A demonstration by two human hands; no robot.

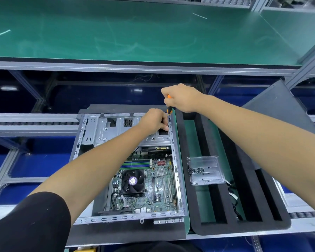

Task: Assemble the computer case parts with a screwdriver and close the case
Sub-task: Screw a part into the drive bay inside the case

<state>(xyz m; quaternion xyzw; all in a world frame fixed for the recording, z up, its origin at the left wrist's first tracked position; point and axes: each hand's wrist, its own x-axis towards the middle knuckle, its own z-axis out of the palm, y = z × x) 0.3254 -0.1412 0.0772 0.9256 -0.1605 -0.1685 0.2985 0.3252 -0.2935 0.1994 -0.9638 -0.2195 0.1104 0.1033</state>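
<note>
An open computer case [84, 135] lies flat in front of me, its motherboard [158, 186] and black CPU fan [133, 180] exposed. A silver drive cage [105, 130] fills the far end of the case. My right hand [182, 98] grips the orange and black handle of a screwdriver [169, 110], held upright over the far right corner of the case. My left hand [155, 120] pinches at the screwdriver's shaft near the tip, by the case's right rail. What lies under the tip is hidden by the fingers.
To the right of the case, a black foam tray [204, 228] holds a clear plastic box [205, 170] with several small dark screws. A dark grey side panel [278, 104] leans at the far right. A green-topped shelf [135, 33] spans the background above the conveyor rails.
</note>
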